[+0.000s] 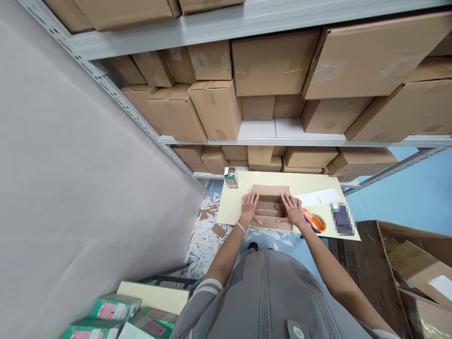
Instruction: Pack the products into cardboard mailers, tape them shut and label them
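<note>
An open cardboard box (271, 190) lies on the pale yellow table, with its far and near flaps folded outward. Inside it, something with a shiny, clear surface shows at the bottom. My left hand (250, 207) rests on the box's left side, fingers spread and thumb toward the near flap. On the opposite side my right hand (291, 211) lies with its fingers stretched over the edge. Both hands touch the box and hide its side flaps. Close to my right wrist is an orange tape dispenser (312, 220).
The table (243, 182) also bears a small green box (231, 179), a white sheet (319, 197) and a blurred dark object (342, 220). Shelves (257, 129) of cartons stand behind. Paper shreds (205, 240) cover the floor at left. A large carton (360, 254) stands at right.
</note>
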`<control>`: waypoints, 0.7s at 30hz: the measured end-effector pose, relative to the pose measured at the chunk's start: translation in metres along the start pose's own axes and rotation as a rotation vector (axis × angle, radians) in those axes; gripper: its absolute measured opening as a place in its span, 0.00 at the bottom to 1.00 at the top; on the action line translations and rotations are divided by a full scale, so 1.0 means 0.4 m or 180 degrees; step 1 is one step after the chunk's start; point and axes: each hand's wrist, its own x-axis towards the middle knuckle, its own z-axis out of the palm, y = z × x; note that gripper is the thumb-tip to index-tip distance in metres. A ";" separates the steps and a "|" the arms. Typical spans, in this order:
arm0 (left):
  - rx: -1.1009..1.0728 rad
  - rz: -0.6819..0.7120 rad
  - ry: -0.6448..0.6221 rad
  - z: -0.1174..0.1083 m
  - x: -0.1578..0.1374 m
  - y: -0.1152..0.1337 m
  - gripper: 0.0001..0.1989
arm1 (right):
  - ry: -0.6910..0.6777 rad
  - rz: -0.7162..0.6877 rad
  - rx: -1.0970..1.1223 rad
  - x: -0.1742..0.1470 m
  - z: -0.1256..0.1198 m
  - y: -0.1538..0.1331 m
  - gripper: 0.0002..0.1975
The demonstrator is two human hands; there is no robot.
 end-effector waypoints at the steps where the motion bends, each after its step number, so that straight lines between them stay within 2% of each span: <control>1: 0.0020 0.0034 0.0014 0.002 0.000 -0.006 0.84 | -0.0018 -0.0006 -0.0015 0.001 0.003 0.003 0.59; 7: -0.0258 0.0169 0.0115 0.016 0.002 -0.029 0.83 | 0.0133 -0.0133 0.0371 -0.006 0.026 0.023 0.57; 10: -0.0555 0.0216 0.0309 0.029 -0.013 -0.038 0.80 | 0.0397 0.0039 0.0604 -0.028 0.047 0.025 0.55; 14: -0.0966 0.0106 0.0432 0.047 -0.040 -0.042 0.78 | 0.0667 0.0308 0.0907 -0.059 0.072 0.016 0.58; 21: -0.1264 -0.0254 0.0416 0.064 -0.077 -0.034 0.74 | 0.0659 0.0477 0.1451 -0.099 0.093 0.031 0.65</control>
